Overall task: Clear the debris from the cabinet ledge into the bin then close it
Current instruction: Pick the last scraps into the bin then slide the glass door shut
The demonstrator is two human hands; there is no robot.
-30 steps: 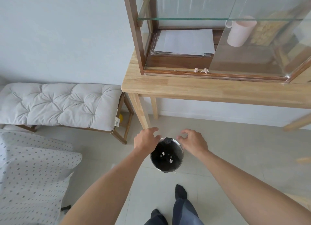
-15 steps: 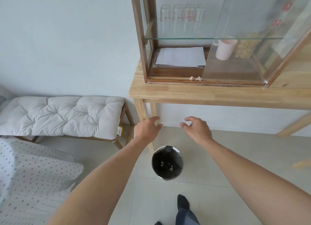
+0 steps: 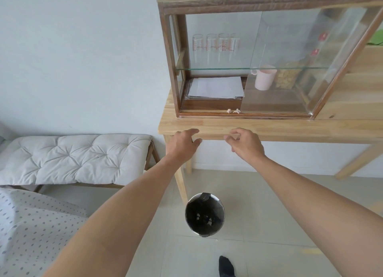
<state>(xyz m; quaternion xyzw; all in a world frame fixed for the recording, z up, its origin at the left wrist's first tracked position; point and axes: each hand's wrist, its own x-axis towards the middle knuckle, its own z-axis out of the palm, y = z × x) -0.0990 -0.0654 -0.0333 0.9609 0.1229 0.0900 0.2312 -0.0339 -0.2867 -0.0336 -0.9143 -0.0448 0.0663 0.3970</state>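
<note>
While both hands [image 3: 215, 145] hover empty — two scraps [image 3: 233, 111] (ledge) | one bin [image 3: 204, 214]

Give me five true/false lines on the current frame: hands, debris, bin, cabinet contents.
1. Both hands are empty. True: the left hand and the right hand hold nothing.
2. The cabinet ledge is already clean. False: two small debris bits lie on the ledge.
3. The bin stands on the floor below the table edge, black liner inside. True.
4. The pink cup sits on the upper glass shelf. False: it stands on the cabinet floor, below the glass shelf.
5. The right hand touches the debris. False: it is in front of the table edge, apart from the debris.
</note>
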